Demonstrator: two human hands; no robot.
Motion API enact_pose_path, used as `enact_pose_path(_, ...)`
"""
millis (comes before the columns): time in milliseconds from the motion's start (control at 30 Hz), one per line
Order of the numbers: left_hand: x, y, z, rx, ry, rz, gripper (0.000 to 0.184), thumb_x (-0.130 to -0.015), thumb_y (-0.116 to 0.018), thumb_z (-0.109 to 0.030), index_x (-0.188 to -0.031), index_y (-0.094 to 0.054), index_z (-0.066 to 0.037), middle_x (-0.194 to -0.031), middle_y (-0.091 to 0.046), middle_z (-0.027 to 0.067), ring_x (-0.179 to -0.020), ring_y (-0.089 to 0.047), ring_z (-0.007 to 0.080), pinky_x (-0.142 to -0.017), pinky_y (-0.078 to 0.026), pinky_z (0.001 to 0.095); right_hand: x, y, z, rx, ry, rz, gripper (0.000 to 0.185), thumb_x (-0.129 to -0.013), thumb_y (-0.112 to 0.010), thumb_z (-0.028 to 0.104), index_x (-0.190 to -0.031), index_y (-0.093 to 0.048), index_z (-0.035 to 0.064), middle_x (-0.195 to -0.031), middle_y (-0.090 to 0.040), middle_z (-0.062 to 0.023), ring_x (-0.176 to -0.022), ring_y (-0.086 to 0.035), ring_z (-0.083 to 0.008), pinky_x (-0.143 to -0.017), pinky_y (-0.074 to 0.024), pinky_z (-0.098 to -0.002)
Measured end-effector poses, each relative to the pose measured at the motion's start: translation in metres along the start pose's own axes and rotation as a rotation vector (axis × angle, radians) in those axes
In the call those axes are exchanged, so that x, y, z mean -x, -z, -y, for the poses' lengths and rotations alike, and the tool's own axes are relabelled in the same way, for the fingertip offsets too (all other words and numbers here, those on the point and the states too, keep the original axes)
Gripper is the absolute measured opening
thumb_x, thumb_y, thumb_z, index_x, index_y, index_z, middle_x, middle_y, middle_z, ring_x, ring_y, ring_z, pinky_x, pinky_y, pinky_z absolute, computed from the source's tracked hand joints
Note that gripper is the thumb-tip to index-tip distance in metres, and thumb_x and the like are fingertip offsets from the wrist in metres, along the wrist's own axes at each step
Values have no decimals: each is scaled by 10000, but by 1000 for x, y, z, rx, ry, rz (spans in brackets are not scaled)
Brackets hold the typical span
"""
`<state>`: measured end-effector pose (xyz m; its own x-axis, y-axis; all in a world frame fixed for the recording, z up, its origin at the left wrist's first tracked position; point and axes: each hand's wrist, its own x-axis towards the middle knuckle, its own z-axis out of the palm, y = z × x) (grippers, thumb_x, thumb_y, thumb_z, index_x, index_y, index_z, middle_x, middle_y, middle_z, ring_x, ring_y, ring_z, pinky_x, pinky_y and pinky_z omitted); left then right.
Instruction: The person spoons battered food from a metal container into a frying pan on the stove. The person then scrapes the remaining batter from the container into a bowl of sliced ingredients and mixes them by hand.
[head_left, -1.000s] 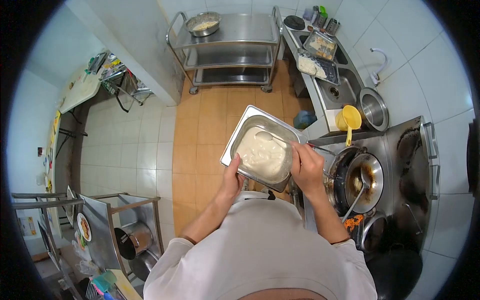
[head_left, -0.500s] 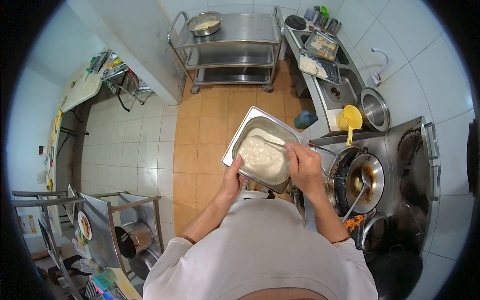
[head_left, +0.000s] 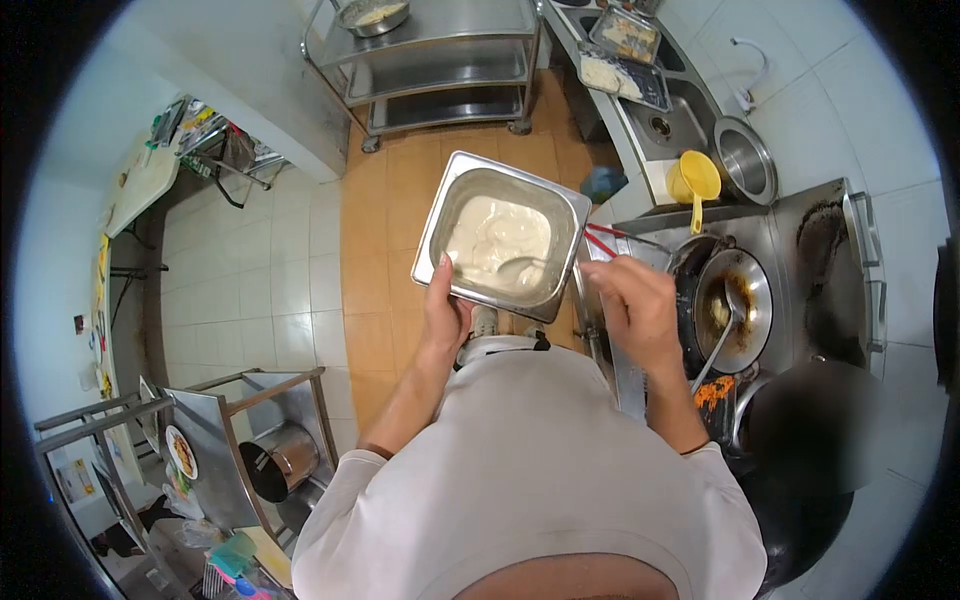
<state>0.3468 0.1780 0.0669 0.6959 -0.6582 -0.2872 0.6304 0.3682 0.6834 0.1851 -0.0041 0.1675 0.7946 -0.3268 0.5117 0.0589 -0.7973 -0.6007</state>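
Presently clasping rectangular silver metal pan (head_left: 577,204) in left hand (head_left: 449,308), just ahead of off-white shirt (head_left: 520,440), above orange tiles (head_left: 390,220); with right hand (head_left: 640,305), pinching slim metal spoon (head_left: 516,268) dipped in pan's thick cream-coloured mixture (head_left: 500,232).

Rectangular stainless-steel pan (head_left: 528,185): open-topped, corners rounded, rim flat; held level or nearly so, its long axis running roughly from 10 to 4 o'clock. Contents: pale cream batter (head_left: 490,225), thick, glossy, surface ridged. Metal spoon (head_left: 515,268): bowl in the batter towards 5 o'clock, handle directed to 3 o'clock, crossing the rim.
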Motion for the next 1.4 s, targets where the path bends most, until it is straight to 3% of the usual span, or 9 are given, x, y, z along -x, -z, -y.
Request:
enact_pose_path(67,0,-5,-3,9,-11,-2,549,-995,-480,-404,-1385,-454,-19,-1354,-552,132,-1218,-570,233,-1009,-483,372,-1,0,-4,43,-21,-79,102,-861,-640,-28,-952,-686,-27,-732,-612,-132,-614,-606,-269,-553,-470,-335)
enact_pose_path(267,0,-13,-1,-24,72,0,550,-952,-540,-379,-1360,-483,-14,-1299,-590,123,-1180,-591,227,-964,-501,356,0,-23,-14,373,-8,-133,136,-832,-655,-8,-964,-670,21,-786,-642,-112,-669,-642,-289,-581,-517,-369)
enact_pose_path(367,-3,-11,6,-60,104,-44,521,-933,-562,-363,-1320,-518,-17,-1242,-621,112,-1123,-618,227,-934,-513,358,8,-30,-3,306,-73,-29,175,-806,-666,-10,-974,-665,38,-747,-613,-106,-646,-626,-290,-562,-503,-383)
enact_pose_path(567,-7,-13,11,10,154,-34,483,-901,-591,-323,-1273,-540,-18,-1175,-633,104,-1063,-631,239,-927,-516,373,28,-12,5,152,-62,-66,222,-761,-672,-35,-974,-659,28,-707,-572,-91,-602,-583,-281,-514,-463,-382)
enact_pose_path(767,-18,-14,22,-34,204,-36,497,-880,-596,-288,-1279,-522,-2,-1210,-613,134,-1118,-608,258,-973,-492,387,39,5,16,149,-104,-77,158,-824,-660,-69,-977,-682,-37,-711,-616,-120,-563,-592,-251,-508,-467,-332)
enact_pose_path(800,-20,-16,24,-11,185,-18,407,-914,-556,-244,-1225,-537,17,-1167,-637,145,-1078,-641,254,-945,-518,378,43,4,15,152,-111,-83,160,-822,-658,-73,-976,-683,-38,-715,-617,-124,-565,-594,-252,-509,-469,-331)
enact_pose_path(933,-27,-22,32,-44,251,38,514,-864,-590,-270,-1288,-518,11,-1231,-611,151,-1143,-605,282,-998,-483,409,56,10,16,172,-189,-155,201,-796,-666,-59,-991,-672,-13,-722,-591,-120,-587,-586,-268,-508,-456,-369)
enact_pose_path(1067,-27,-29,40,-73,287,35,474,-884,-578,-256,-1277,-516,1,-1200,-624,135,-1083,-642,258,-922,-536,391,65,15,15,238,-274,-301,204,-799,-676,-15,-1001,-664,10,-750,-589,-131,-620,-589,-281,-519,-456,-393)
enact_pose_path(1400,-31,-28,57,-150,437,119,548,-879,-536,-304,-1332,-497,1,-1291,-601,148,-1158,-615,302,-953,-531,461,85,0,19,297,-368,-278,149,-824,-645,-8,-968,-673,15,-724,-575,-118,-614,-587,-290,-542,-470,-389)
